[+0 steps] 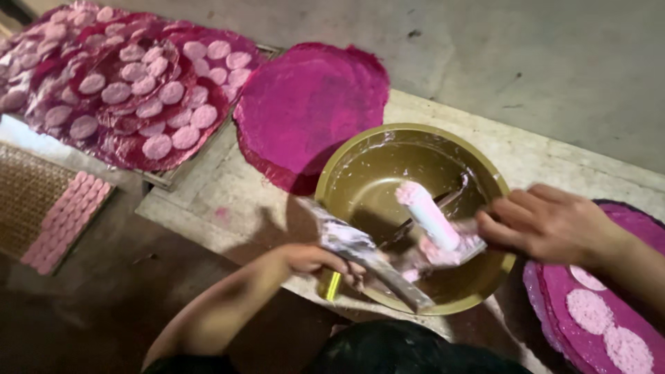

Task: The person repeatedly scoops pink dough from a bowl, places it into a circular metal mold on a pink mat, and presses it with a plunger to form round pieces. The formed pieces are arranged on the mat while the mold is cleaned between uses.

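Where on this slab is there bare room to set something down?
Bare slab lies left of the bowl, between the tray of discs and the near edge. Crowded: the bowl with both hands, left hand, right hand, and the stacked sheets.

Bowl (360, 163) gold-green, white smears inside; roller (428, 216) pale pink; round sheet (308, 104) deep pink, plain; piled sheets (131, 86) dark pink with light pink dots; woven mat (21, 194) brown; small blocks (66, 221) soft pink in rows
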`<state>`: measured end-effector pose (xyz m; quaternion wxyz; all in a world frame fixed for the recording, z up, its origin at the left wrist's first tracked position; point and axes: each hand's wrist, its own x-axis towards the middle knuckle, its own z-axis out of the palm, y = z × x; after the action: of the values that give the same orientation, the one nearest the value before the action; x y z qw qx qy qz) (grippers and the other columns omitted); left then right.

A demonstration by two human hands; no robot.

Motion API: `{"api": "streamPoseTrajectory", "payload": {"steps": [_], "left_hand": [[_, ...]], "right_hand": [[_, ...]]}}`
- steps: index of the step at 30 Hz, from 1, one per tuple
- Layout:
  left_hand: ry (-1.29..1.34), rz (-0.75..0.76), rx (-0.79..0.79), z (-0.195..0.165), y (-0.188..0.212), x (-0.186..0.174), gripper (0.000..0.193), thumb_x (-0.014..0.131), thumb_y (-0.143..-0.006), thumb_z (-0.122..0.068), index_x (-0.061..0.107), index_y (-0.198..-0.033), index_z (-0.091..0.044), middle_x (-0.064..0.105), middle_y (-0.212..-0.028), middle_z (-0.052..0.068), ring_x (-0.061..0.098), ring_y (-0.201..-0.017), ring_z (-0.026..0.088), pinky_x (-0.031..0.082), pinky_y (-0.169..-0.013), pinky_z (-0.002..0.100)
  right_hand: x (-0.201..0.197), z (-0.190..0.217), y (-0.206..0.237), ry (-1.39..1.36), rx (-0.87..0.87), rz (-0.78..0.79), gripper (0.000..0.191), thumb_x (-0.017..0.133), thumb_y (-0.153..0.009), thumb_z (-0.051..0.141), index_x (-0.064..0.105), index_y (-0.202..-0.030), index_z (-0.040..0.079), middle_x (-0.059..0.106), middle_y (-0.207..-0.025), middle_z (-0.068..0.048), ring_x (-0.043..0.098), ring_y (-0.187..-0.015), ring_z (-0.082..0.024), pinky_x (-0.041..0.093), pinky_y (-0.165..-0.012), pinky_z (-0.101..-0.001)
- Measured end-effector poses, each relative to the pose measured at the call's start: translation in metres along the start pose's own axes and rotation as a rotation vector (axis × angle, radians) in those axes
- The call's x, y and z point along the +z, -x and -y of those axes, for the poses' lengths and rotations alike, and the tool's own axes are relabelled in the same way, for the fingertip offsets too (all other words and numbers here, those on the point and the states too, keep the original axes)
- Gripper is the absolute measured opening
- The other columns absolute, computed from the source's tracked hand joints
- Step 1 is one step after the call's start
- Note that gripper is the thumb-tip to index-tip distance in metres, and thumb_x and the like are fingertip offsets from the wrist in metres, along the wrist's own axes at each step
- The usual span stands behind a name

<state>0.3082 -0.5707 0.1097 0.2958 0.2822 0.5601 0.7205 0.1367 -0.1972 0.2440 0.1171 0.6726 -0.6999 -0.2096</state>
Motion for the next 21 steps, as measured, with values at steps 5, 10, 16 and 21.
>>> {"api": "streamPoseTrajectory", "payload": {"steps": [5,10,16,21], "left_hand": [[0.6,-0.45,-0.025,0.07,-0.046,0.028,0.044,0.069,-0.098,-0.028,0.063,-0.13,0.001,0.067,-0.11,0.017,0.068,-0.099,0.03,0.058,-0.086,0.045],[-0.149,-1.153,0.265,0.107,-0.028,0.009,0.022,0.068,-0.094,-0.012,0.068,-0.113,-0.001,0.072,-0.1,0.006,0.071,-0.087,0.018,0.059,-0.076,0.033],[-0.462,-1.336,0.263,0.122,-0.024,0.023,0.017,0.07,-0.095,-0.003,0.07,-0.112,0.0,0.074,-0.103,0.008,0.07,-0.091,0.016,0.056,-0.079,0.032],[-0.683,-1.268,0.241,0.108,-0.037,0.027,0.036,0.065,-0.094,-0.005,0.061,-0.129,-0.005,0.068,-0.112,0.01,0.064,-0.096,0.018,0.054,-0.079,0.033]], "right_hand": [[0.028,-0.014,-0.061,-0.001,0.271,-0.52,0.057,0.078,-0.084,0.019,0.064,-0.139,0.019,0.066,-0.126,-0.015,0.062,-0.115,-0.029,0.051,-0.094,-0.0443],[0.121,0.05,-0.115,-0.435,0.454,-0.107,0.043,0.064,-0.091,0.026,0.057,-0.127,0.004,0.059,-0.14,-0.022,0.058,-0.128,-0.036,0.048,-0.101,-0.0478],[0.192,0.083,-0.122,-0.428,0.402,0.492,0.05,0.052,-0.097,0.022,0.047,-0.145,0.012,0.066,-0.122,-0.019,0.065,-0.113,-0.034,0.048,-0.1,-0.053],[0.171,0.063,-0.071,-0.762,0.385,0.514,0.032,0.058,-0.09,0.018,0.065,-0.121,0.02,0.075,-0.107,-0.012,0.074,-0.094,-0.032,0.06,-0.079,-0.0452]]}}
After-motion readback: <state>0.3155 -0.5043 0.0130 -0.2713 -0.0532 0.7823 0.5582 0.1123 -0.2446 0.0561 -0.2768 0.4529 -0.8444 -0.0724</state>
